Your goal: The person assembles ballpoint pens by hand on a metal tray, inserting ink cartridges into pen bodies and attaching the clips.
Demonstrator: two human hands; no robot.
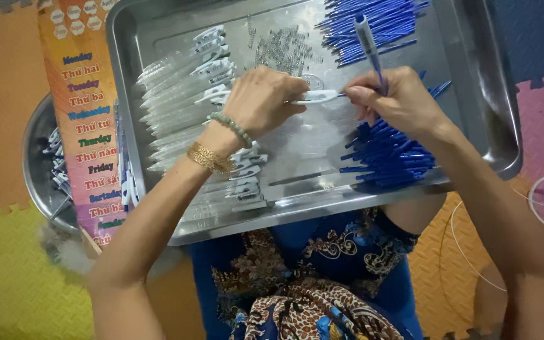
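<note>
In the head view, a steel tray (pixel 473 94) rests on the person's lap. Over its middle, the left hand (pixel 262 101) grips a clear pen barrel (pixel 315 96) with a white clip. The right hand (pixel 398 101) pinches a blue refill (pixel 342 95) at the barrel's end and holds an assembled pen (pixel 368 43) upright. Clear barrels (pixel 187 94) line the tray's left side, blue refills (pixel 388 154) its right, small springs (pixel 284 50) near the far edge.

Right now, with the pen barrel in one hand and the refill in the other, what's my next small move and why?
Probably slide the thin blue refill further into the clear plastic pen barrel. The left hand holds the barrel level, the right hand pinches the refill at its open end, and the two look lined up.
</note>
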